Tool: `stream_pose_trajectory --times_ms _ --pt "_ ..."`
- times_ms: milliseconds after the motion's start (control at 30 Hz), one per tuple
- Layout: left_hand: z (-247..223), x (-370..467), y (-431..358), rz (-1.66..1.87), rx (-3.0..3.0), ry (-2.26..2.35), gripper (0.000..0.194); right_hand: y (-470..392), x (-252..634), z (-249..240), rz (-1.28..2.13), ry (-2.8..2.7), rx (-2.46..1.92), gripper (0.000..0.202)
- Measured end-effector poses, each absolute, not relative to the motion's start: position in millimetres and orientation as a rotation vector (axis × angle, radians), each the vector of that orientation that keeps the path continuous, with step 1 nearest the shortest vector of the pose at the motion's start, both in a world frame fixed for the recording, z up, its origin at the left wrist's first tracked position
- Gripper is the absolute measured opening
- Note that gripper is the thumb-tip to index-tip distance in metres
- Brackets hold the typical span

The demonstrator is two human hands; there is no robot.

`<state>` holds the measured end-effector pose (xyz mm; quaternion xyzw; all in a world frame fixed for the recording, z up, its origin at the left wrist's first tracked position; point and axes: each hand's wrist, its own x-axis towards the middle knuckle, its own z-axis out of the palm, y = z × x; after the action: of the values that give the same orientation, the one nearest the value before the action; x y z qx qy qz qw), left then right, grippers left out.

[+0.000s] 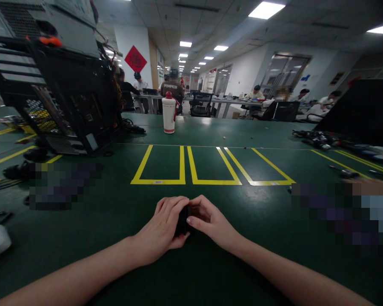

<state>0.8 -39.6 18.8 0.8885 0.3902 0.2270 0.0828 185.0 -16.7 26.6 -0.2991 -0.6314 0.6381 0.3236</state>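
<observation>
A small black object (182, 223), whose kind I cannot make out, is held upright between my hands just above the green table (207, 272) or resting on it. My left hand (161, 223) wraps around its left side, with the fingers over the top and the thumb beneath. From the right, the curled fingers and thumb of my right hand (215, 221) grip its edge. Most of the object is hidden behind my left fingers.
Yellow tape frames (158, 182) mark the table ahead. A white tumbler with a red lid (169, 114) stands beyond them. An open black computer case (79, 102) stands at the left. Cables (319, 138) lie at the right, by a dark panel (364, 110). People sit in the background.
</observation>
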Motion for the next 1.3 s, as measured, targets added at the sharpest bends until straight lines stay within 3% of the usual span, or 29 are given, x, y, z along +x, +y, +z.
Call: stream_pose_trajectory --times_ms 167,367,733,900,1100,1300 --pt "17.4 1.3 -39.3 0.695 2.649 1.159 0.069 -18.1 185.3 20.8 1.634 -1.684 -0.666 0.03" --pt "19.2 1.4 -39.4 0.705 2.656 1.162 0.067 -17.4 185.7 23.0 1.64 -1.628 -0.732 0.017" --pt "18.2 0.7 -39.8 0.683 2.667 1.153 0.065 -18.5 186.0 23.4 1.668 -1.643 -0.659 0.028" --pt "18.2 0.3 -39.9 0.697 2.657 1.152 0.066 -18.5 185.7 22.8 1.629 -1.625 -0.726 0.016" --pt "19.5 0.2 -39.9 0.726 2.653 1.151 0.066 -17.5 184.4 24.8 1.647 -1.614 -0.835 0.025" --pt "20.0 0.2 -40.2 0.71 2.652 1.15 0.068 -18.3 185.9 23.9 1.717 -1.619 -0.676 0.028"
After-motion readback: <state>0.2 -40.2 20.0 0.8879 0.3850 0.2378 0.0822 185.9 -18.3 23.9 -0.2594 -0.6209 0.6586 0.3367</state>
